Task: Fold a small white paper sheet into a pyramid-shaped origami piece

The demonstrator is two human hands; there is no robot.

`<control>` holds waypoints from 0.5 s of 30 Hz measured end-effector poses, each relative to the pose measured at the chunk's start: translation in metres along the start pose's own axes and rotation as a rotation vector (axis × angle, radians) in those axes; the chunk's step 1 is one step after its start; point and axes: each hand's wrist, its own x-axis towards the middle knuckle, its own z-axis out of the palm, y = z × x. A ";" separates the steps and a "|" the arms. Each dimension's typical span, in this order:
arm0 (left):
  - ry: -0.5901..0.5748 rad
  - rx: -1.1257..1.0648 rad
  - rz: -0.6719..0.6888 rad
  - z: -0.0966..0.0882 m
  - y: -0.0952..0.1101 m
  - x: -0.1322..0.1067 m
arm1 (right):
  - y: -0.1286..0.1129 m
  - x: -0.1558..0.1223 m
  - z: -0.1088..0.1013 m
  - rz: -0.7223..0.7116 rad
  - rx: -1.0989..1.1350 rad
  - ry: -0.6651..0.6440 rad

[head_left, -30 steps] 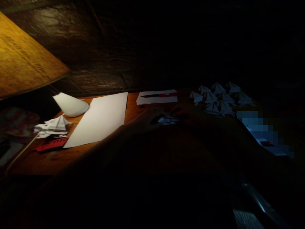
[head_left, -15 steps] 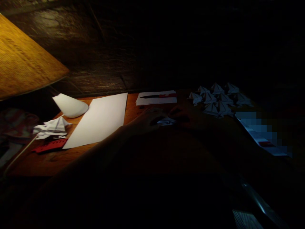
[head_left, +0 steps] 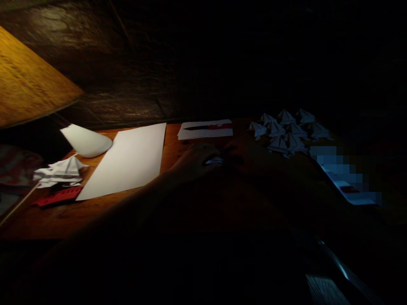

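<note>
Head view, dim light. L hand [head_left: 199, 159] & R hand [head_left: 243, 156] meet over the table [head_left: 66, 218], near its middle. Folded paper [head_left: 214, 161], small & white, lies btwn. the 2 hands, mostly hidden. L fingers: curled in, holding the paper at its L side. R fingers: bent, just beside its R end; contact or grip cannot be told in the shadow.

Beyond the hands: stack [head_left: 203, 134] of small white papers, w/ knife [head_left: 208, 126] flat on top, dark blade to L, red handle to R. Far R: folded shapes [head_left: 286, 132], approx. 9, peaked, grouped close together; just nearer, a blue-lit obj. [head_left: 358, 199], partly pixelated.

L of the hands: sheet [head_left: 124, 161], large, white, flat. At its L edge, a curved white obj. [head_left: 85, 140]. Further L, crumpled paper [head_left: 62, 170], w/ red strip [head_left: 59, 197] just in front, its R end by the sheet's near corner. Upper L: lampshade [head_left: 28, 80], yellow-lit, before a dark wall [head_left: 95, 63].
</note>
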 end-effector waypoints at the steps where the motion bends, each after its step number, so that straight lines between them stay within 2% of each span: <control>1: 0.003 0.008 -0.003 0.000 0.002 0.000 | -0.002 0.000 0.000 0.005 -0.030 -0.011; 9: 0.011 0.072 -0.025 0.000 0.010 0.003 | -0.025 0.005 -0.005 0.094 -0.241 -0.117; 15: 0.017 0.114 -0.041 0.001 0.012 0.003 | -0.035 0.007 -0.004 0.140 -0.302 -0.134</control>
